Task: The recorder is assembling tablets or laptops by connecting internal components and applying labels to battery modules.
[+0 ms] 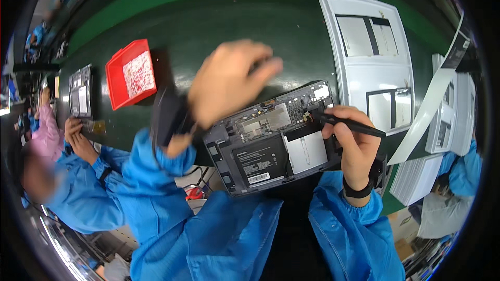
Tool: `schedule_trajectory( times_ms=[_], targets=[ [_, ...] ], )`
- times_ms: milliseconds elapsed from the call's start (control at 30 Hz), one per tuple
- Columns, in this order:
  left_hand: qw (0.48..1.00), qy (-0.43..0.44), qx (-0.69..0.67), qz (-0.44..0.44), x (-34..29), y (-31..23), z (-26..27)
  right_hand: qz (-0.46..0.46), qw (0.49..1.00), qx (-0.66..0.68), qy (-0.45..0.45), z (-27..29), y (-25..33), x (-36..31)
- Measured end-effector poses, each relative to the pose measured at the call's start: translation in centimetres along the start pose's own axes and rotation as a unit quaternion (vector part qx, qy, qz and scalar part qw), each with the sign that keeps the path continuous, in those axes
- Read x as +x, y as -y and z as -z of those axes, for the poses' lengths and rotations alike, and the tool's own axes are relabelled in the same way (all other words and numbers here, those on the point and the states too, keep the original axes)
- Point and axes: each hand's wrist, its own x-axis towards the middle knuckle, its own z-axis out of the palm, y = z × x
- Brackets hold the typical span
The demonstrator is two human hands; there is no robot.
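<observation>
The right hand (355,143) is gripping a black tool (359,126), seemingly working at a yellowish part (307,117) inside the opened-up device (260,157) lying on the counter's (291,26) near side, next needing a steady tip, while the left hand (229,80) is hovering blurred, its grip unclear to me

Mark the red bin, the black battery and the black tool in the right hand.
Red bin (115,82), head view: its left side.
Black battery (259,159), head view: its labelled face.
Black tool (363,127), head view: its rear part.
</observation>
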Motion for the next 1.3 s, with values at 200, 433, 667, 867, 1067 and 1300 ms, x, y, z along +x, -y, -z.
schedule_trajectory(
  times_ms=[200, 433, 667, 867, 1067, 1300],
  targets=[
    [0.997, -0.059, 0.043, 0.001, -6.9, -2.2, -2.6, -0.042, 0.995, -0.072, 0.06, -3.4, -0.4, 2.4],
    [0.989, -0.142, 0.02, -0.038, -8.4, -1.2, -3.1, 0.011, 0.99, -0.137, 0.041, -5.8, -2.2, 2.4],
    [0.986, -0.166, 0.011, -0.035, -8.9, -0.8, -3.6, 0.095, 0.966, -0.229, 0.077, -5.9, -2.8, 3.0],
    [0.984, -0.166, 0.033, -0.055, -8.8, -0.7, -3.8, 0.092, 0.961, -0.246, 0.085, -5.9, -2.7, 3.1],
    [0.981, -0.168, 0.059, -0.078, -8.9, -0.6, -4.0, 0.104, 0.958, -0.252, 0.093, -6.0, -2.6, 3.2],
    [0.984, -0.155, 0.05, -0.07, -8.9, -0.8, -3.8, 0.095, 0.962, -0.232, 0.11, -5.8, -2.7, 3.1]
  ],
)
